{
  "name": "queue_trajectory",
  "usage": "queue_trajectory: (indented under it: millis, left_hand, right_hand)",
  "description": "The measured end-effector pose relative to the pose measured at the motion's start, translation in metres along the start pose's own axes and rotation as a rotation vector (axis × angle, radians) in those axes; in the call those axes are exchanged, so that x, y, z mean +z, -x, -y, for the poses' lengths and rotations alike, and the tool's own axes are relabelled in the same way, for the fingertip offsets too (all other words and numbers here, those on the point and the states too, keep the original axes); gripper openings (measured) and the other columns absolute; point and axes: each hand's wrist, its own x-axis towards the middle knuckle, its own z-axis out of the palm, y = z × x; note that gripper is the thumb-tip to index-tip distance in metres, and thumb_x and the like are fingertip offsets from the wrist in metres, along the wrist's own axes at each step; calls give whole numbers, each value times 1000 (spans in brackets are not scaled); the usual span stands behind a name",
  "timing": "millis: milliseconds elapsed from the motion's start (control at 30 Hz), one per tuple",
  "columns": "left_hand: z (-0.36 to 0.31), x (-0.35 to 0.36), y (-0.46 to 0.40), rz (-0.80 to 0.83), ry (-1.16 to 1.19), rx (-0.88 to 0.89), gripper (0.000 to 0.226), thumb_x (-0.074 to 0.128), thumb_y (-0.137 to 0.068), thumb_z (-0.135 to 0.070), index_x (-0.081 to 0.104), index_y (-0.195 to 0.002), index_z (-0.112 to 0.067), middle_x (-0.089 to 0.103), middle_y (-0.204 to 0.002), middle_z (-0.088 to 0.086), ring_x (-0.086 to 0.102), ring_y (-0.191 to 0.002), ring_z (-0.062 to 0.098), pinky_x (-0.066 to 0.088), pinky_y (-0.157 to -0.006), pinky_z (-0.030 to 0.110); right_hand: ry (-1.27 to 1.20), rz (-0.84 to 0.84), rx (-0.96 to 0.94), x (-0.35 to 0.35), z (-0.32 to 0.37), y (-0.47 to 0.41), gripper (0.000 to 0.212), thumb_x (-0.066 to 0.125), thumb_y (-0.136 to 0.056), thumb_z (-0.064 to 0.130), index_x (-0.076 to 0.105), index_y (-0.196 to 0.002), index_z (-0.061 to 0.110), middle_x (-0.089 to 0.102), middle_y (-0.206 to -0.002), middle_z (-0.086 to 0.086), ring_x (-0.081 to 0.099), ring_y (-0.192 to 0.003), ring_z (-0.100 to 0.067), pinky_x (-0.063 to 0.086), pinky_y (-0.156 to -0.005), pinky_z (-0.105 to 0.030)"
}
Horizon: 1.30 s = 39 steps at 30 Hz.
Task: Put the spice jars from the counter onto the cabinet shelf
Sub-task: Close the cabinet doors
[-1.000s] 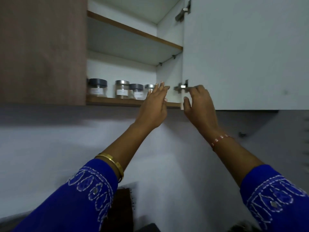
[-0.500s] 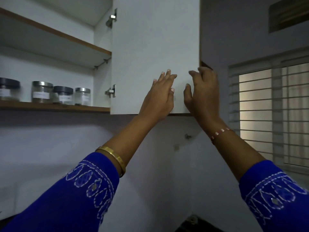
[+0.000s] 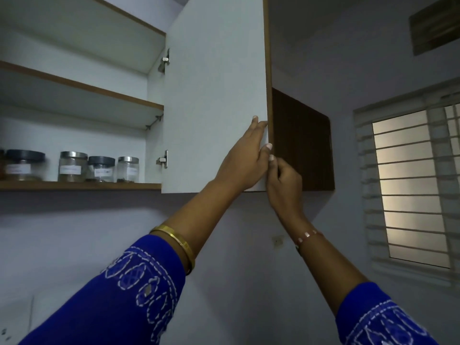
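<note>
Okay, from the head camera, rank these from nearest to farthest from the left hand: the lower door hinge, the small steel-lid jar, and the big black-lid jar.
From the left hand on the door's edge:
1. Lower hinge, left of the hand, on the door's inner side.
2. Steel-lid jar, right end of the jar row.
3. Black-lid jar, far left of the shelf.

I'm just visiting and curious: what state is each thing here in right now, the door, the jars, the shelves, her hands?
cabinet door: open, swung out.
spice jars: four fully in view, lids on, upright on the lower shelf.
lower shelf: holds the jars.
upper shelf: nothing visible on it.
left hand: fingers straight, flat against the door's inner face near its free edge.
right hand: fingers curled at the door's free edge.
</note>
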Motion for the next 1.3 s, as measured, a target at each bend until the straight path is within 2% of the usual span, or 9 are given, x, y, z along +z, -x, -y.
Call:
queue_trajectory:
  millis: [100, 233, 433, 667, 733, 833, 967, 1100, 1300]
  left_hand:
    - [-1, -2, -4, -6, -34, -30, 52, 37, -98, -27, 20, -146, -16, 14, -157, 3, 17, -144, 20, 19, -113, 28]
    - [0, -8, -9, -24, -14, -63, 55, 38, -97, -27, 18, -146, -14, 14, -157, 4, 13, -145, 18, 15, -115, 28]
    - [-2, -24, -9, -152, 43, -101, 68, 48, -93, -33, 13, -147, -11, 16, -156, 6, 15, -144, 21, 19, -115, 32]
    - [5, -71, 6, -220, 44, -120, 79, 59, -87, -17, 8, -147, -10, 23, -153, 10, 26, -140, 24, 30, -114, 40]
    - [10, -88, 14, -222, 52, -127, 78, 55, -87, -10, 7, -148, -11, 30, -150, 11, 39, -133, 24, 41, -106, 34]
    - [19, -112, 25, -253, 80, -157, 76, 50, -86, -4, 7, -148, -14, 43, -139, 13, 56, -106, 17, 49, -70, 6]
    - [34, -146, 44, -317, 102, -174, 74, 46, -88, -1, 6, -148, -17, 53, -114, -1, 54, -71, 3, 46, -52, 3]
    - [59, -188, 62, -353, 97, -212, 71, 45, -88, 2, 10, -147, -15, 42, -141, 9, 59, -100, 10, 46, -64, -1]
    - [106, -253, 92, -380, 84, -278, 60, 47, -88, 3, 28, -142, -13, 54, -118, -4, 58, -106, 7, 50, -89, 16]
  right_hand:
    - [-97, 54, 21, 9, 0, 9, 29, 47, -94, 32, 57, -108, 8, 60, -82, 5, 55, -65, 3, 40, -50, -1]
    - [-130, 45, -3, 16, 4, 19, 36, 53, -93, 25, 49, -123, 6, 60, -94, 1, 59, -79, -7, 43, -57, 3]
    - [-226, 36, -49, 30, 30, 34, 32, 52, -93, 22, 49, -121, 6, 62, -88, 2, 57, -67, 3, 43, -52, 0]
    - [-300, -2, -130, 62, 76, 59, 34, 52, -92, 17, 47, -125, 8, 66, -102, -6, 67, -88, -17, 54, -68, -16]
    - [-322, 5, -152, 73, 89, 66, 44, 54, -90, 13, 43, -132, 8, 64, -113, -8, 65, -99, -18, 57, -78, -25]
    - [-334, 12, -194, 92, 106, 78, 53, 58, -87, 9, 40, -137, 6, 62, -119, -10, 62, -107, -20, 54, -87, -26]
    - [-357, 51, -232, 124, 132, 94, 55, 61, -86, 9, 41, -136, 0, 56, -131, -15, 54, -122, -26, 50, -98, -39]
    - [-349, 49, -278, 163, 160, 111, 59, 63, -84, 7, 39, -137, -3, 47, -140, -19, 42, -133, -32, 43, -104, -47]
    - [-250, 95, -313, 228, 198, 132, 65, 67, -82, 9, 37, -138, -3, 40, -144, -20, 32, -138, -34, 32, -112, -40]
